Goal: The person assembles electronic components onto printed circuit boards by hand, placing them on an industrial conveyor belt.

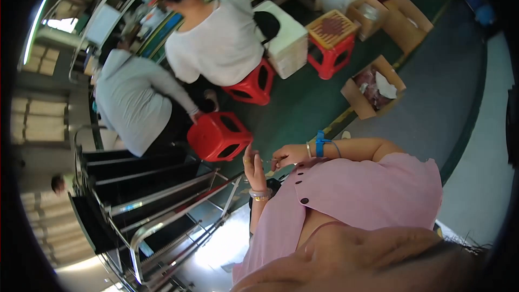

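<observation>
In front of the pink shirt (367, 184), my two hands are close together. My left hand (256, 172) is raised with its fingers stretched out, a bracelet round the wrist and a ring on one finger. Just right of it, my right hand (289, 156) has its fingers bent together toward the left palm; whatever they pinch is too small to make out. A blue wrist strap (320, 144) with a thin cord and a pale bangle circle the right wrist. Beyond my left fingertips is a tilted red stool (219, 136), gripped at its edge by a person in grey (132, 100).
A metal rack cart (140, 232) with black shelves stands at left. Another person in white (216, 40) sits on a red stool (254, 84) by the bench. White foam boxes (289, 40), a stool with a slatted top (331, 30) and an open carton (373, 89) line the floor ahead.
</observation>
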The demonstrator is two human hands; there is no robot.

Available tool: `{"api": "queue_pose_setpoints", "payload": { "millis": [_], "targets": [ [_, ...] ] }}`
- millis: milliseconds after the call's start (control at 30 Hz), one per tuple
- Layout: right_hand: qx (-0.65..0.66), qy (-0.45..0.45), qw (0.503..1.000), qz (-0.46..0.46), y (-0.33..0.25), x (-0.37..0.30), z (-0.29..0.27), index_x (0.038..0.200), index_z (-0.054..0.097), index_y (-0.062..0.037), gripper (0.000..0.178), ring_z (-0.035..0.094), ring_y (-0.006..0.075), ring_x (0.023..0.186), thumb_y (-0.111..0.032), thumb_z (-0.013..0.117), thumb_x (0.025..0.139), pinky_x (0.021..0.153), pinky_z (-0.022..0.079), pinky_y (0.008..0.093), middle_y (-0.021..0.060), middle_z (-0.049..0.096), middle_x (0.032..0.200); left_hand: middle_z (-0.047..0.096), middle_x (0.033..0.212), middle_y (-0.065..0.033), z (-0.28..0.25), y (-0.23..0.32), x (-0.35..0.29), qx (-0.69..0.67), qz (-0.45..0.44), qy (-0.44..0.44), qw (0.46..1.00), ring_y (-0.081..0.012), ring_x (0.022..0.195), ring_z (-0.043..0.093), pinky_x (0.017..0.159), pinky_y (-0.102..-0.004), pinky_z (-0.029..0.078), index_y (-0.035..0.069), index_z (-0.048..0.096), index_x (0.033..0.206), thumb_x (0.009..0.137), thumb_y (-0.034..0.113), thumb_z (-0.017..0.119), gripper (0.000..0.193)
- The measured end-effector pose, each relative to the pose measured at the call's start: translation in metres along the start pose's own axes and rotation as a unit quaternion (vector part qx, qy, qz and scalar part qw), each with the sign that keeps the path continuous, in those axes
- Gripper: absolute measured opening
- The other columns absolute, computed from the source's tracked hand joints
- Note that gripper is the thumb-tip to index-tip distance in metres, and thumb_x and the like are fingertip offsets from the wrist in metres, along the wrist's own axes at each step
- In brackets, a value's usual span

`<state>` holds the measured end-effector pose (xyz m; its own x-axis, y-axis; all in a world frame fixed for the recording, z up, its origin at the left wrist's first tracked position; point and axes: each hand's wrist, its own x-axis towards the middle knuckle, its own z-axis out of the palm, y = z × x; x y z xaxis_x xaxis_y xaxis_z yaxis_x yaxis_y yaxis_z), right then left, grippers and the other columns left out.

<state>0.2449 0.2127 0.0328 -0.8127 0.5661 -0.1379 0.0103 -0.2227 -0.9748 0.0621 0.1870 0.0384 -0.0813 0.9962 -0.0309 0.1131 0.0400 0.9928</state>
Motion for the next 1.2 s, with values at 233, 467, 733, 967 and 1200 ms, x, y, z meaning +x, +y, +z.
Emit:
{"api": "queue_pose_setpoints", "payload": {
  "millis": [233, 467, 733, 967, 1200],
  "targets": [
    [0.008, 0.167, 0.986, 0.025, -0.018, -0.132, -0.058, 0.099, 0.064, -0.0058, 0.023, 0.057, 0.0123, 0.082, -0.019, 0.051, 0.086, 0.08, 0.042, 0.026, 0.0059, 0.063, 0.086, 0.051, 0.096, -0.002, 0.158, 0.084, 0.059, 0.1, 0.175, -0.136, 0.97, -0.0053, 0.072, 0.045, 0.058, -0.0185, 0.037, 0.006, 0.057, 0.111, 0.077, -0.001, 0.059, 0.035],
    [-0.145, 0.25, 0.93, -0.224, -0.007, -0.158, -0.105, 0.109, 0.06, -0.0082, 0.031, 0.059, 0.0265, 0.086, -0.029, 0.047, 0.09, 0.075, 0.045, 0.0347, 0.0094, 0.061, 0.1, 0.054, 0.096, -0.0113, 0.319, 0.135, 0.102, 0.23, 0.373, -0.243, 0.865, -0.0239, 0.079, 0.053, 0.07, -0.0326, 0.044, 0.005, 0.061, 0.099, 0.075, 0.004, 0.062, 0.025],
    [-0.137, 0.164, 0.976, -0.052, -0.046, -0.183, -0.189, 0.112, 0.055, -0.0049, 0.035, 0.058, 0.0249, 0.089, -0.031, 0.047, 0.091, 0.079, 0.045, 0.0314, 0.013, 0.06, 0.098, 0.057, 0.095, -0.0098, 0.468, 0.123, 0.172, 0.291, 0.464, -0.36, 0.755, -0.0306, 0.089, 0.055, 0.075, -0.0385, 0.046, 0.009, 0.063, 0.091, 0.074, 0.011, 0.062, 0.017],
    [0.107, 0.253, 0.956, -0.102, -0.044, -0.212, -0.305, 0.119, 0.05, -0.0006, 0.04, 0.052, 0.0087, 0.088, -0.031, 0.042, 0.095, 0.077, 0.044, 0.0243, 0.0039, 0.059, 0.097, 0.056, 0.089, -0.0069, 0.562, 0.031, 0.238, 0.297, 0.51, -0.499, 0.635, -0.0278, 0.085, 0.056, 0.071, -0.037, 0.047, 0.011, 0.062, 0.084, 0.074, 0.016, 0.06, 0.011],
    [0.095, 0.438, 0.894, 0.013, -0.062, -0.269, -0.379, 0.095, 0.06, -0.001, 0.029, 0.057, 0.0093, 0.074, -0.027, 0.046, 0.093, 0.067, 0.046, 0.0252, 0.0026, 0.062, 0.078, 0.062, 0.078, -0.0111, 0.524, 0.013, 0.266, 0.239, 0.027, -0.725, 0.645, -0.027, 0.079, 0.06, 0.067, -0.0405, 0.047, 0.006, 0.061, 0.081, 0.072, 0.017, 0.065, 0.016]
  ]
}}
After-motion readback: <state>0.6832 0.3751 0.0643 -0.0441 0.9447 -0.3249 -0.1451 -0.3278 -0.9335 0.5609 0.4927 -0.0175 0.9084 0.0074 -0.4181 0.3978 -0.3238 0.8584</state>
